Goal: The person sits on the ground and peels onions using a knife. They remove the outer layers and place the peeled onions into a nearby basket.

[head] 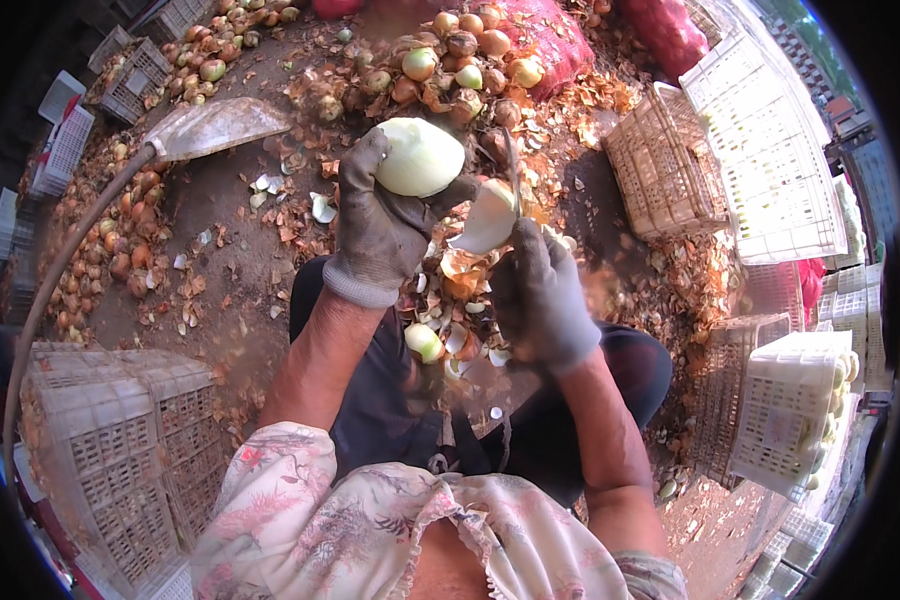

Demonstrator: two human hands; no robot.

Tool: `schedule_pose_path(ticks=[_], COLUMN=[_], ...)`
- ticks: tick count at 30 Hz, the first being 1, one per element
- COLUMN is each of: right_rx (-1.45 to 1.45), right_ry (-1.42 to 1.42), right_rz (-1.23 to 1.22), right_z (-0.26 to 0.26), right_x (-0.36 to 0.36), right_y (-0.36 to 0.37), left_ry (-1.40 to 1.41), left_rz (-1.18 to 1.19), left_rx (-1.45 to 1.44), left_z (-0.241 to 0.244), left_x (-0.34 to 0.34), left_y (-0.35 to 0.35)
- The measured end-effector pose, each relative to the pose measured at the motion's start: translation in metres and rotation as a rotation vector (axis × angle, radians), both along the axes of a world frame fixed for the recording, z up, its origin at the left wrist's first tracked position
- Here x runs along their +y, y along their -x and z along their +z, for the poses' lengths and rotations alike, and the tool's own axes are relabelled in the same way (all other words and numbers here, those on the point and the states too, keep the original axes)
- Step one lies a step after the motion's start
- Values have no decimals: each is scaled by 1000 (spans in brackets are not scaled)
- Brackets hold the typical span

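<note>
My left hand [384, 221], in a dirty work glove, grips a peeled pale onion [421, 157] by its side. In my gloved right hand [546, 296] is a knife [513, 169], its thin blade pointing away from me. A curved onion layer [487, 219] lies against the blade, between the onion and my right hand; whether my fingers also hold it I cannot tell. Below, between my knees, a partly peeled onion [424, 342] rests among onion skins [463, 274]. Straight ahead is a heap of unpeeled onions [461, 45].
Red mesh sacks [547, 45] stand behind the heap. Plastic crates flank me: a brown one [667, 165], a white one [769, 157], one with peeled onions [791, 412], and stacked ones [120, 442] at left. A long-handled hoe [217, 127] reaches in from the left, near more onions [139, 202].
</note>
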State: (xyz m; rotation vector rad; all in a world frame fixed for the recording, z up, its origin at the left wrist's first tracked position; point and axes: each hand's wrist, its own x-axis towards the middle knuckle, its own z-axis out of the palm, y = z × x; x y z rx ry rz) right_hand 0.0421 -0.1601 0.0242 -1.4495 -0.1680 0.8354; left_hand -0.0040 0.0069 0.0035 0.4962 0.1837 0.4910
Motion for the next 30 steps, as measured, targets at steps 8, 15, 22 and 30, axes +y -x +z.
schedule_pose_path(ticks=[8, 15, 22, 30], right_rx=[-379, -347, -22, 98], right_ry=[166, -182, -238, -253], right_rz=[126, 55, -26, -26], right_z=[-7, -3, 3, 9], right_x=[-6, -24, -30, -43], right_y=[-4, -3, -10, -8], left_ry=[-200, -459, -1404, -1764], left_rz=[68, 14, 680, 937], left_rx=[43, 22, -69, 3], left_z=[-1, -3, -49, 100], left_x=[10, -14, 66, 49], left_y=[9, -2, 7, -86])
